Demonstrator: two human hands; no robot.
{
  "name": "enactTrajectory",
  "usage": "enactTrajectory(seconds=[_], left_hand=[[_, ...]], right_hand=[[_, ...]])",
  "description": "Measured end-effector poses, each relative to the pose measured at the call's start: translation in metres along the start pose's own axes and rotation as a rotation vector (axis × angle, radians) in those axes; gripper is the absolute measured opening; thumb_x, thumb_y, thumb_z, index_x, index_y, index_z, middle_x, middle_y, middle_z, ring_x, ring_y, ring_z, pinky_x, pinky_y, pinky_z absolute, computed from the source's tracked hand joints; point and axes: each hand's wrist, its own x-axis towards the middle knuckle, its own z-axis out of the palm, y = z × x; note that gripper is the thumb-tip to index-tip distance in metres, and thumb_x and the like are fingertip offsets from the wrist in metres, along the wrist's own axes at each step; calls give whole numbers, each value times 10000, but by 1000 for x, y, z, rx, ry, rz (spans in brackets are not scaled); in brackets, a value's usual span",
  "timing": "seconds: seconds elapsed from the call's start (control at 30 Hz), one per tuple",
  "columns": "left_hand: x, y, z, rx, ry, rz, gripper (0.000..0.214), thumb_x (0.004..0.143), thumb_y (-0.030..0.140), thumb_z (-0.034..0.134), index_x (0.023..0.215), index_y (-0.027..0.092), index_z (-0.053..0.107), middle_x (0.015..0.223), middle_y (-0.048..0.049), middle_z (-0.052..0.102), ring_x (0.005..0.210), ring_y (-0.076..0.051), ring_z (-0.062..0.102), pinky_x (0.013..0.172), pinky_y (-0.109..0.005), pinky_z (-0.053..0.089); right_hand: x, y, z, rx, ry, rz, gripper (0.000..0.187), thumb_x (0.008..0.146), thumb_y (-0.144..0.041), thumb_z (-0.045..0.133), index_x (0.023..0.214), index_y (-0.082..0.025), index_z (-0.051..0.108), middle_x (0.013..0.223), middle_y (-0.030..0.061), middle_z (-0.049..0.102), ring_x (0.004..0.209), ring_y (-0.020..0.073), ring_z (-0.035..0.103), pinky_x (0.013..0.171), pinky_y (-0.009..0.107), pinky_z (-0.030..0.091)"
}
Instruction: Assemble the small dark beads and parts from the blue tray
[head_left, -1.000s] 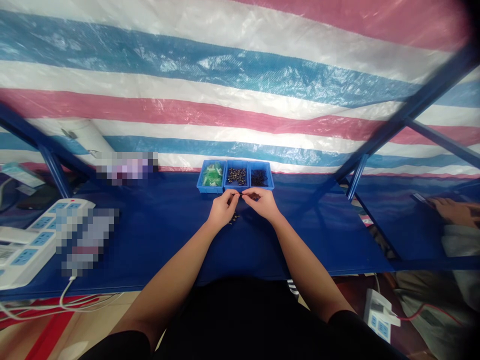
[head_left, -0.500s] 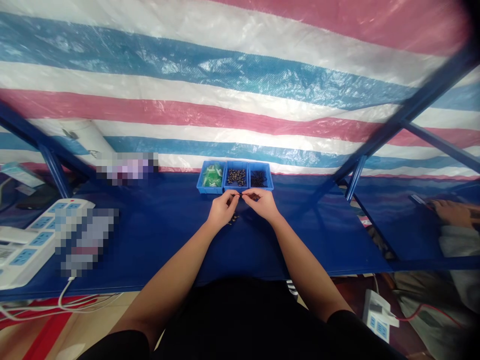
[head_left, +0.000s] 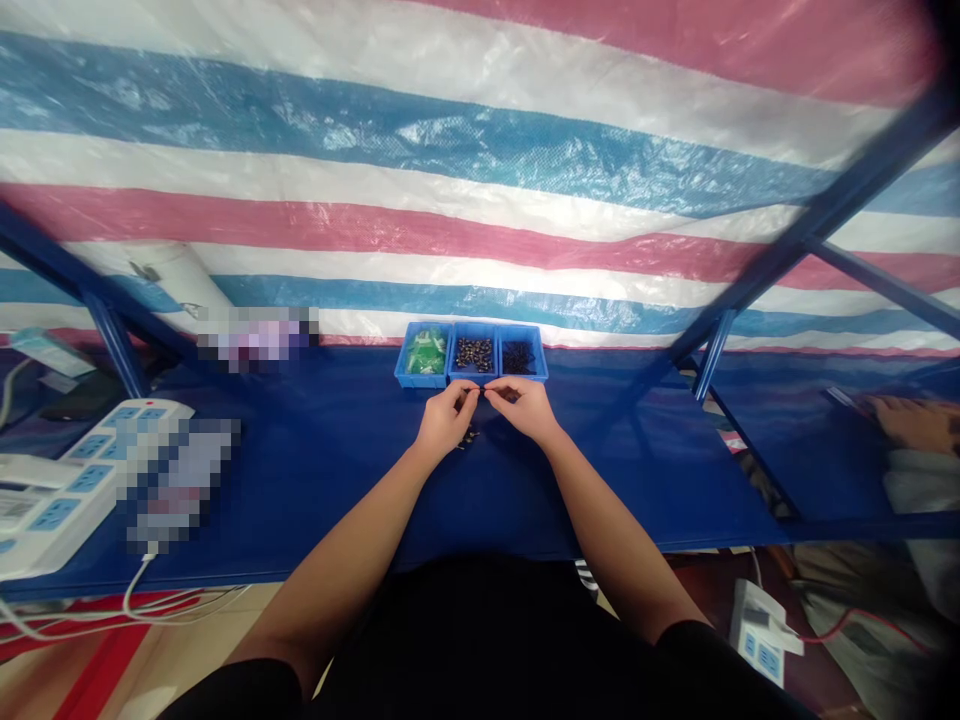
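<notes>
My left hand (head_left: 445, 416) and my right hand (head_left: 527, 405) meet at their fingertips just in front of three small blue bins. Both are closed in a pinch, with a tiny dark piece between them, too small to name. Beside my left hand a few small brass-and-black parts (head_left: 469, 438) lie on the blue table. The left bin (head_left: 422, 381) holds green and white pieces. Many small brass-and-black parts (head_left: 474, 354) fill the middle bin, and thin black pieces (head_left: 517, 355) lie in the right one.
A white power strip (head_left: 90, 470) and a blurred-out flat object (head_left: 184, 480) with a white cable sit on the left. Blue metal frame bars (head_left: 757, 270) rise at both sides. Another person's hand (head_left: 919, 423) rests at the far right. Striped sheeting (head_left: 480, 220) hangs behind.
My hands stay at almost the same spot, fingertips together. The view has shifted very slightly; the bins and loose parts lie as before.
</notes>
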Motion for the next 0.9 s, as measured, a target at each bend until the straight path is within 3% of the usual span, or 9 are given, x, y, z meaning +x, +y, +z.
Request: enactTrajectory(seconds=[0.33, 0.6, 0.9], left_hand=[[0, 1, -1, 44, -11, -21, 280, 934, 420, 446, 890, 196, 609, 641, 28, 612, 558, -113, 560, 573, -222, 404], [-1, 2, -1, 22, 16, -7, 241, 910, 399, 502, 1020, 208, 598, 638, 40, 594, 558, -105, 547, 578, -217, 410], [0, 2, -1, 48, 5, -11, 229, 924, 392, 477, 914, 204, 608, 639, 36, 591, 555, -101, 533, 575, -218, 395]], right_hand=[[0, -4, 1, -1, -9, 6, 208, 793, -322, 639, 921, -186, 731, 838, 51, 735, 653, 155, 645, 634, 282, 527], [0, -5, 0, -4, 8, 5, 205, 794, -325, 638, 907, -181, 730, 856, 60, 736, 676, 163, 656, 650, 288, 531], [-1, -6, 0, -3, -1, 0, 200, 794, -324, 638, 906, -185, 727, 831, 52, 732, 651, 158, 643, 635, 286, 529]])
